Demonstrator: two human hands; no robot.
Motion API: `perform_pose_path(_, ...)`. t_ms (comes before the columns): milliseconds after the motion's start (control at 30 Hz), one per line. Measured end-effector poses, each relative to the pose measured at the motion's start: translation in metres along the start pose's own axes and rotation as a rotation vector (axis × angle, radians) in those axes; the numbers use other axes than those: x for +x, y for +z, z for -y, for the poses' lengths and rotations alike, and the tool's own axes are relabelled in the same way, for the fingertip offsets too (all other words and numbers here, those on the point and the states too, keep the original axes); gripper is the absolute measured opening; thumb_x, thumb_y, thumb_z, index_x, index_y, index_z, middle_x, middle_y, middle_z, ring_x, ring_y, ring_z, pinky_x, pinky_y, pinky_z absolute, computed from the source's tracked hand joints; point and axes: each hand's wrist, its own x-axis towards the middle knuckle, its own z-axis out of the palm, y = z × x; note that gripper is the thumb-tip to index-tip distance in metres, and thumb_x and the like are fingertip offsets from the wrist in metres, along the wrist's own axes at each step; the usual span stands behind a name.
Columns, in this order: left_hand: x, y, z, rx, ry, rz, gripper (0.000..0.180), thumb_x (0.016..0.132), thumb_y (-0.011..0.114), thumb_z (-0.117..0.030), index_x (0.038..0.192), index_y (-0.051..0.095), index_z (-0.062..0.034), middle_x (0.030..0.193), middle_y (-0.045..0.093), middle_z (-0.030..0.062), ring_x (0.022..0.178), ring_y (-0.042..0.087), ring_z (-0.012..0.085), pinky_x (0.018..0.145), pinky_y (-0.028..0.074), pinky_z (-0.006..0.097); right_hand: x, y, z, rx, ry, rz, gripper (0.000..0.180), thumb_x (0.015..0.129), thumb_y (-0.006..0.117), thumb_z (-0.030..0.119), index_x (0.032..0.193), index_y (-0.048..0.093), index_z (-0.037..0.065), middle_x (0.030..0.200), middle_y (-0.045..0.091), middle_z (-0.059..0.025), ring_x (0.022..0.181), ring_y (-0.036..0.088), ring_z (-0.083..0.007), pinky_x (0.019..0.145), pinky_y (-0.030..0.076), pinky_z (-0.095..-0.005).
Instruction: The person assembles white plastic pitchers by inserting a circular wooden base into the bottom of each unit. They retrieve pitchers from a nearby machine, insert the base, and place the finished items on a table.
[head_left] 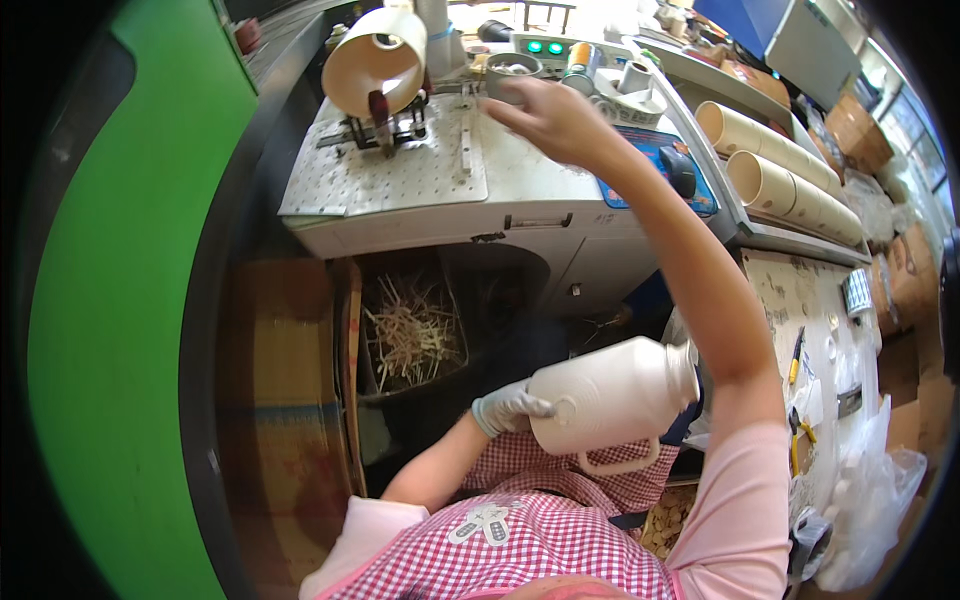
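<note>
My left hand [513, 409], in a pale glove, grips the base end of a cream-coloured jug [600, 395] that lies tilted across my lap. The jug's neck points right, and its loop handle hangs below. My bare right hand [545, 118] reaches over the workbench, somewhat blurred, with fingers apart and nothing visible in them. Just beyond its fingers stands a grey bowl [513, 70] with small pieces inside. To its left, a cream hollow cylinder [375, 65] sits on a metal fixture [400, 130] above a perforated plate [430, 165].
A control box [545, 47] with green lights, a spray can [582, 65] and a tape roll [635, 78] stand at the back. Cream tubes [790, 195] lie at right, above a side table with pliers [797, 355]. A bin of thin scraps [410, 335] is under the bench.
</note>
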Motion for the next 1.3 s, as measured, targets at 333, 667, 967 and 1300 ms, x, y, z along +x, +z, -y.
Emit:
perform_pose_path(333,-0.013,-0.006,-0.019,0.107,-0.115,-0.149,0.082,0.077,0.086,-0.014,0.149,0.049,0.0007,0.139,0.064,0.0098,0.127,0.059,0.0222,0.111,0.045,0.039,0.113,0.033,0.009,-0.096,0.293,-0.075,0.107,0.086,0.057,0.076,0.143,0.046,-0.013,0.124,0.071,-0.0226,0.113,0.071,-0.0310,0.093,0.055,-0.0397)
perform_pose_path(667,-0.008,-0.011,-0.015,0.064,-0.172,-0.203,0.076,0.077,0.086,-0.005,0.145,0.052,0.0026,0.134,0.066,0.0097,0.122,0.063,0.0220,0.106,0.049,0.037,-0.071,-0.024,-0.047,0.243,0.138,-0.118,0.108,0.092,0.064,0.069,0.153,0.029,-0.013,0.119,0.073,-0.0234,0.103,0.074,-0.0338,0.092,0.058,-0.0402)
perform_pose_path(967,-0.030,-0.011,-0.013,0.115,-0.073,-0.421,0.087,0.073,0.086,-0.018,0.147,0.048,0.0060,0.134,0.065,0.0137,0.123,0.063,0.0267,0.106,0.050,0.041,-0.395,-0.197,-0.278,0.514,1.038,-1.185,0.020,0.105,0.056,0.016,0.097,0.064,-0.001,0.083,0.068,-0.0075,0.064,0.066,-0.0136,0.062,0.059,-0.0254)
perform_pose_path(1300,0.021,-0.018,-0.011,0.062,-0.079,-0.481,0.097,0.068,0.089,-0.022,0.149,0.044,0.0074,0.141,0.061,0.0176,0.127,0.061,0.0301,0.108,0.049,0.044,-0.462,-0.265,-0.482,-0.589,1.335,-0.517,0.089,0.085,0.076,0.056,0.147,0.049,-0.002,0.129,0.068,-0.0222,0.124,0.063,-0.0350,0.107,0.049,-0.0434)
